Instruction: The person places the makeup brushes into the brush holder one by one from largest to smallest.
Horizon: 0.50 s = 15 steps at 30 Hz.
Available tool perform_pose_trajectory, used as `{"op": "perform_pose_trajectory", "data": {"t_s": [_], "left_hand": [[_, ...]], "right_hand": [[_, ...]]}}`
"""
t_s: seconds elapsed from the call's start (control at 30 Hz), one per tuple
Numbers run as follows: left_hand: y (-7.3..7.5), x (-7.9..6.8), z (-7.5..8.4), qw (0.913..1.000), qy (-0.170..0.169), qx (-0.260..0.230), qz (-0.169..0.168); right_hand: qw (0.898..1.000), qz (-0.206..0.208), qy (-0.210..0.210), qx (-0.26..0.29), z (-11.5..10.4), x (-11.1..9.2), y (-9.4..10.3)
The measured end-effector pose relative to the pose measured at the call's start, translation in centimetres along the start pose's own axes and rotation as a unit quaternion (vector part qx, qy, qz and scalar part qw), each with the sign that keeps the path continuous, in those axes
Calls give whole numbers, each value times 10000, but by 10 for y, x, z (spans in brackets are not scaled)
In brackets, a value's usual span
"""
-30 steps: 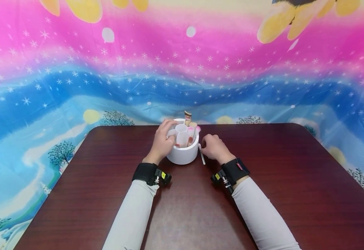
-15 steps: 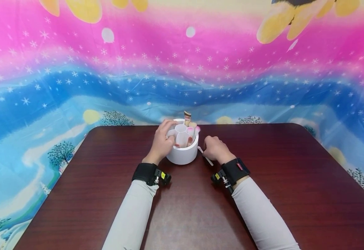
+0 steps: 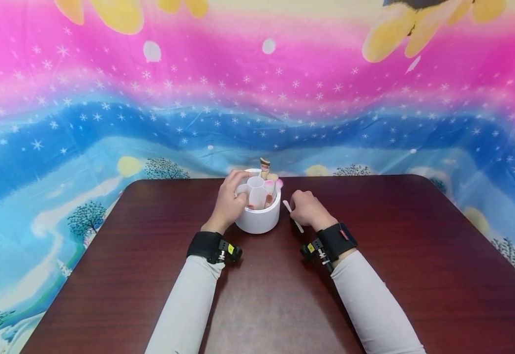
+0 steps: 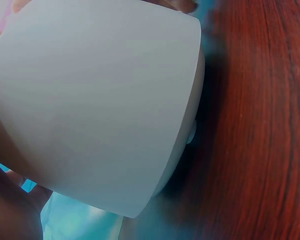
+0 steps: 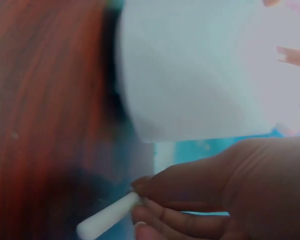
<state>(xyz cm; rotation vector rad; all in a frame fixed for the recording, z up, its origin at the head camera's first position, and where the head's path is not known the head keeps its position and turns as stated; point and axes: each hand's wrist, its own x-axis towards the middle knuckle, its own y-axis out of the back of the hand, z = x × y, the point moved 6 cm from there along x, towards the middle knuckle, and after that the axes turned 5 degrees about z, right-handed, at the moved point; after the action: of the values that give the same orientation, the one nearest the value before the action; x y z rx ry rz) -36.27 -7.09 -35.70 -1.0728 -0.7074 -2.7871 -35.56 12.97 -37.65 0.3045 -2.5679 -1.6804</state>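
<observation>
My left hand (image 3: 229,199) grips the rim of a round white holder (image 3: 258,221), thumb over the near left edge. Inside, the holder is divided into compartments around a central tube. Several makeup brushes (image 3: 269,186) stand in it, some pink-tipped, toward the back and right. To the right of the holder, my right hand (image 3: 308,210) pinches a slim white stick (image 3: 293,216) between thumb and fingertips. The stick slants, its near end pointing toward me. In the right wrist view one rounded end of the white stick (image 5: 107,217) sticks out past the fingertips; the rest is hidden.
The holder stands near the far edge of a dark red-brown wooden table (image 3: 257,295). Behind the table hangs a colourful printed cloth (image 3: 257,108). Both wrists wear black straps with small cameras.
My right hand has shifted slightly right, away from the holder. The white stick has turned from nearly upright in view to a slant. The left hand and holder have stayed put.
</observation>
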Motion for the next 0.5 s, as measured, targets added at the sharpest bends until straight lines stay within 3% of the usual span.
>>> {"op": "perform_pose_trajectory", "data": {"t_s": [0.17,0.5], "left_hand": [[-1,1,-1,10000,4,6,-7],[-1,1,-3,10000,1,-2,-27]], "right_hand": [[9964,721,111,433,-1,-2,24],[9703,1900,1139,977,-21,-21,72]]}}
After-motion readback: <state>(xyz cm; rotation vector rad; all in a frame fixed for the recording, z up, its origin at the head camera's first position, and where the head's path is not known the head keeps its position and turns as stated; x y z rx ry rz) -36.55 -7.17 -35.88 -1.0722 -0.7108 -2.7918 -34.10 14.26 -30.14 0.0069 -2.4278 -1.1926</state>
